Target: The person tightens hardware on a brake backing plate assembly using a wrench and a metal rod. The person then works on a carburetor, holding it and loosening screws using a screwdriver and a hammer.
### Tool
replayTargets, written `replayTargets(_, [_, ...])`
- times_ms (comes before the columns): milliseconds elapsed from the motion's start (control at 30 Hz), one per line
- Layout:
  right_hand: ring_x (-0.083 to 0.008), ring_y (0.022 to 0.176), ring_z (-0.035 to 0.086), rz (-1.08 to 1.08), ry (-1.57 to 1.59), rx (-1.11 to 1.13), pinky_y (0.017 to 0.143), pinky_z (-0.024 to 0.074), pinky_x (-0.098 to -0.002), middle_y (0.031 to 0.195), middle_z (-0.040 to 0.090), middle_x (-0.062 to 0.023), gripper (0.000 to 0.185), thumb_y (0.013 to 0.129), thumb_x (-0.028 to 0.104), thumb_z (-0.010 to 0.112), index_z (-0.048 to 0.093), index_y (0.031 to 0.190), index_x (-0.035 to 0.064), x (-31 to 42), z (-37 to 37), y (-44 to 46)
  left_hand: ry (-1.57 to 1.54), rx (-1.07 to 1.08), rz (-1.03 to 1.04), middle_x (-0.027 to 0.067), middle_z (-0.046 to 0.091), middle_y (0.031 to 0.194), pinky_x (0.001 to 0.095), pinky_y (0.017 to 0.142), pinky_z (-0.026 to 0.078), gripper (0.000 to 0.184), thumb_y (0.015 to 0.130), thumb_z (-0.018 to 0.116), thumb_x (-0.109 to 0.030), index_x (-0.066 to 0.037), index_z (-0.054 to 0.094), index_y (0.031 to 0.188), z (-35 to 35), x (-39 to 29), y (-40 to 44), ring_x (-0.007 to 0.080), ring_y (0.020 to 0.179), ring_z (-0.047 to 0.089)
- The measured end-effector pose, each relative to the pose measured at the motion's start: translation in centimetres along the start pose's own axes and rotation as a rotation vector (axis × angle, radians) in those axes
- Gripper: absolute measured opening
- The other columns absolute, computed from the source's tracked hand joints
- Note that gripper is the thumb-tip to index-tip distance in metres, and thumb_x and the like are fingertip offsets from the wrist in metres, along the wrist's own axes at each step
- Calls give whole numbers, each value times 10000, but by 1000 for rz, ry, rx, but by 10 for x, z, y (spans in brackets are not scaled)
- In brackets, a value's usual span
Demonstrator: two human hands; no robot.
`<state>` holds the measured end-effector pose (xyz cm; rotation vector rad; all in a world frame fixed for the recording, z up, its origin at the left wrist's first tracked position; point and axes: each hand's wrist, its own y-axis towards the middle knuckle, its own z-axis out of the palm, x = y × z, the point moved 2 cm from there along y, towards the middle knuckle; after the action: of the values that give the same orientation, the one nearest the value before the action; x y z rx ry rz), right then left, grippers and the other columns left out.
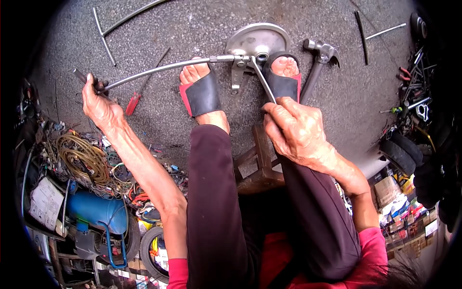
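My left hand (99, 103), at the left, is closed around the crossbar of a T-handle socket wrench (161, 68). The wrench's long shaft runs right, and its socket end meets a brake arm (237, 72) beside a round metal brake plate (260, 38). My right hand (299, 132) grips a spanner (263, 81), whose far end is at the same joint on the arm. The plate lies on the floor between and beyond my sandalled feet (204, 94). The fastener itself is hidden by the tool ends.
A hammer (320, 60) lies right of my right foot, and a red-handled screwdriver (134, 102) left of my feet. More T-handles (102, 36) are on the floor. A wooden stool (262, 166) stands beneath me. Wires (84, 159) and a blue compressor (98, 209) are at left; tools (416, 77) at right.
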<state>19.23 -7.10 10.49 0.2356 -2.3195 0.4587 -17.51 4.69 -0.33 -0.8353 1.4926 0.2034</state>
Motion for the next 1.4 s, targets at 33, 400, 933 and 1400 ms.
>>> replayTargets(33, [-258, 563, 575, -11, -8, 5, 486, 467, -360, 696, 490, -108, 188, 700, 63, 662, 588, 855, -13, 2, 2, 1, -1, 1, -3, 8, 579, 742, 279, 685, 427, 113, 830, 690, -159, -60, 641, 856, 0, 0, 1, 122, 678, 521])
replayTargets(400, [-209, 585, 538, -107, -260, 130, 505, 431, -338, 723, 465, -81, 234, 725, 202, 695, 557, 808, 33, 4, 28, 0, 106, -86, 105, 11, 555, 702, 257, 646, 384, 162, 804, 698, -166, -18, 651, 852, 20, -12, -14, 108, 647, 495])
replayTargets(933, [-201, 640, 612, -393, -1065, 505, 482, 432, -287, 756, 634, -247, 338, 757, 146, 547, 635, 954, -114, 31, 18, 25, 318, -338, 259, 222, 603, 984, 415, 774, 505, 749, 616, 813, -159, 181, 468, 1187, 35, -5, 1, 279, 837, 600])
replayTargets(1400, [-259, 843, 622, -119, -625, 417, 715, 510, -388, 826, 633, -124, 141, 622, 136, 636, 630, 708, 25, 27, 6, 35, 319, -260, 172, 98, 562, 806, 356, 696, 419, 392, 647, 763, -176, 83, 631, 909, 28, -7, -4, 190, 719, 506])
